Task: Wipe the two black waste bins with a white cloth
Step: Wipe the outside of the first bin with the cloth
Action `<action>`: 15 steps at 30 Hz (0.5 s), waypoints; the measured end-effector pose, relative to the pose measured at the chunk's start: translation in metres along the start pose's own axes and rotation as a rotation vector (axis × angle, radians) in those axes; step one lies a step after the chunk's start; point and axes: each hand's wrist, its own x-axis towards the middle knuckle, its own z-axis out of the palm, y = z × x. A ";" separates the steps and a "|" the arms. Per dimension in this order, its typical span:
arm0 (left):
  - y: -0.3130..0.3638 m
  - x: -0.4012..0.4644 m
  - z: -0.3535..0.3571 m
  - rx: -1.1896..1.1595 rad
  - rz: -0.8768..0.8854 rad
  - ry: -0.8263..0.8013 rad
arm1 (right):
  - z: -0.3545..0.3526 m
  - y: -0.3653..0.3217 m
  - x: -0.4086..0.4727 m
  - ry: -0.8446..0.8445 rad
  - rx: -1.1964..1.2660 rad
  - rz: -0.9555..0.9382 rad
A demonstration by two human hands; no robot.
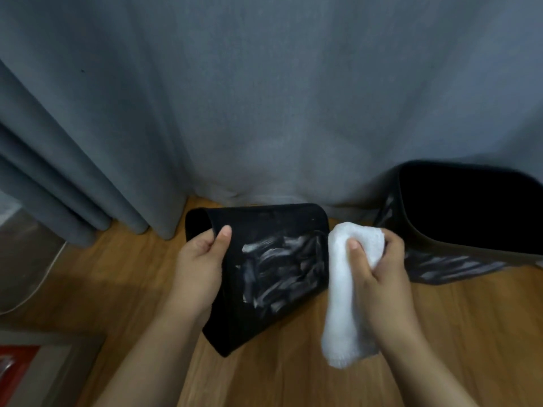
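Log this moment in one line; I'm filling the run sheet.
left hand holds tilted bin | right hand grips cloth beside it | smears remain | second bin upright

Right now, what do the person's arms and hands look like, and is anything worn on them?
Both are bare. The left hand and right hand wear no gloves, rings or watch that I can see, and both forearms are uncovered right down to the picture's edge, with no sleeves. The fingernails are short and unpainted.

One bin [264,259] is held tipped at centre on the floor [440,333], left hand [199,265] at its left edge, cloth [346,289] just right; second bin [458,218] is set further right, curtain [264,98] behind.
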 end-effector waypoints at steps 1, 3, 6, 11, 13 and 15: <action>-0.002 -0.001 0.000 -0.062 -0.028 -0.012 | 0.000 0.001 -0.001 -0.008 0.000 0.003; -0.005 -0.003 0.000 -0.148 -0.061 -0.007 | 0.002 0.001 -0.004 -0.023 -0.001 0.000; -0.009 -0.003 -0.003 -0.191 -0.083 0.010 | 0.006 -0.003 -0.007 -0.028 0.022 -0.006; -0.009 -0.007 0.002 -0.107 -0.017 -0.043 | 0.017 -0.012 -0.008 -0.056 -0.088 -0.144; -0.010 -0.008 0.003 -0.096 0.004 -0.037 | 0.025 -0.018 -0.006 -0.072 -0.130 -0.219; -0.011 -0.009 0.003 -0.102 -0.005 -0.035 | 0.035 -0.028 -0.003 -0.078 -0.157 -0.281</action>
